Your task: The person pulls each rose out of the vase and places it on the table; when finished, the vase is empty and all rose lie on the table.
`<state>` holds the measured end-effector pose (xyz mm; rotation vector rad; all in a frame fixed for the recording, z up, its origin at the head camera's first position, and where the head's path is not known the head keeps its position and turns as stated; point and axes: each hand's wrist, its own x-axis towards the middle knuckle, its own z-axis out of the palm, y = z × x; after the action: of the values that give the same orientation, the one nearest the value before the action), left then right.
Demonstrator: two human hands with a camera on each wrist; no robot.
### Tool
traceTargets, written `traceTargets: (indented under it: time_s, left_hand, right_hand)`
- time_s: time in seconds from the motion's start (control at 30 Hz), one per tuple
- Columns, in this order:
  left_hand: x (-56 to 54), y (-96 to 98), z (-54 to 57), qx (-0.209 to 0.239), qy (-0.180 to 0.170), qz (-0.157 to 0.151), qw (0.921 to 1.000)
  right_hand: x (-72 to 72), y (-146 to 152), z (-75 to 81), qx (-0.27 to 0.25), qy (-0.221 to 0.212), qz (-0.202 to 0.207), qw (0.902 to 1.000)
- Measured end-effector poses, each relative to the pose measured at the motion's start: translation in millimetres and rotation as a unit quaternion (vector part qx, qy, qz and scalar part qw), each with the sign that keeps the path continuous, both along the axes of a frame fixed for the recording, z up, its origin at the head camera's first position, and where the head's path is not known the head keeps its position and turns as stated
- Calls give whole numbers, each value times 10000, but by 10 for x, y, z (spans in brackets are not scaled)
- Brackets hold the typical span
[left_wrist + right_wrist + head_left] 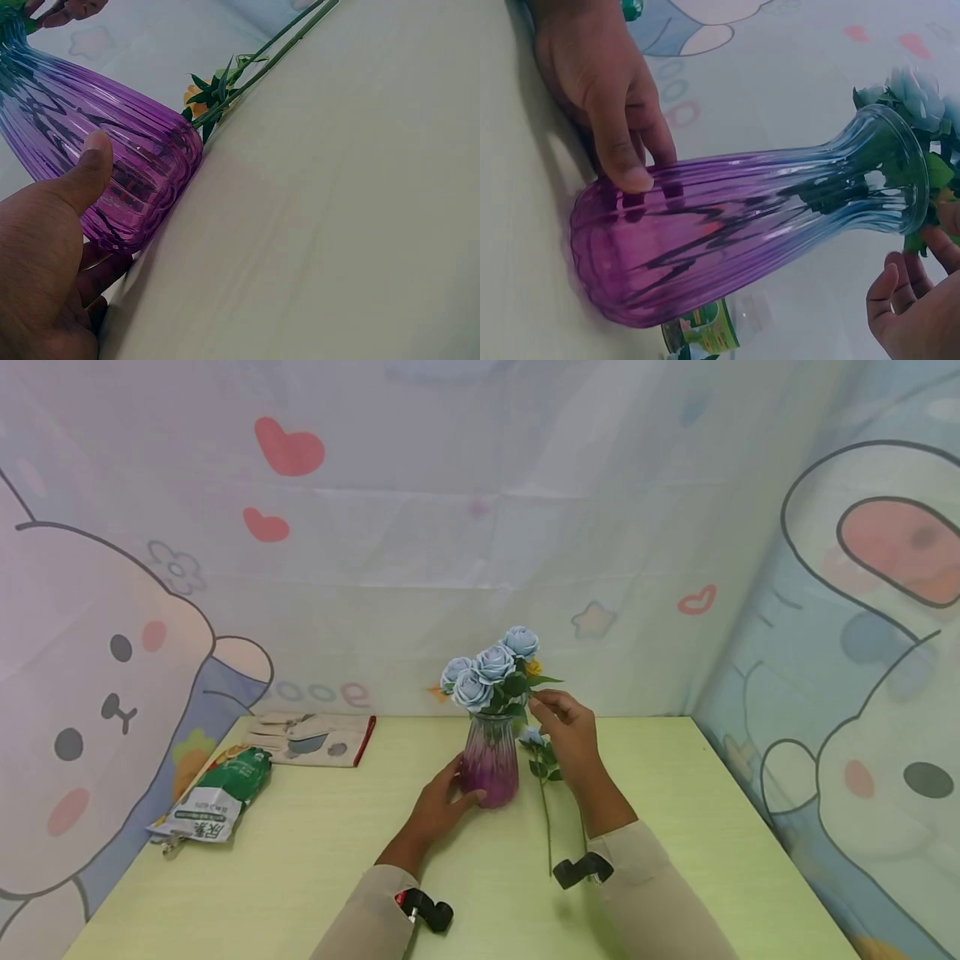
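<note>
Nearest, open pale-green tabletop [315, 860] lies bare between the sleeves and the near edge. The left hand [438, 802] grips the belly of the ribbed purple glass vase [491, 764], thumb and fingers curled round it. The vase stands upright mid-table, well clear of every edge. Just right of it lie loose flower stems [546, 810]. The right hand [566, 735] pinches a leaf at the vase mouth beside the blue roses [487, 670]. Far left, a green packet [221, 793] nears the left edge, a booklet [315, 739] behind it.
</note>
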<state>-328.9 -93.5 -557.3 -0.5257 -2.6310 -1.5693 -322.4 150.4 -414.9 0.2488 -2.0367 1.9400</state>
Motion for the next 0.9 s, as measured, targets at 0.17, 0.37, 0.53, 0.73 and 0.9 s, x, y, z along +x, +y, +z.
traceTargets:
  time_s: [0.17,0.37,0.53,0.73,0.9]
  left_hand:
    - [13,9,15,8,-3,-24,10000]
    - [13,14,33,-19,18,-18,10000]
    - [4,9,20,-40,10,-13,10000]
    - [13,13,23,44,-97,-18,9999]
    - [19,13,20,70,-112,-3,9999]
  right_hand:
    - [-36,-74,40,-187,-94,-154,9997]
    - [-51,-157,118,-439,-384,-170,9982]
    - [-61,-241,193,-816,-673,-71,9944]
    - [-88,-327,235,-559,-533,-290,9966]
    - [-149,-364,203,-22,-23,-777,9970]
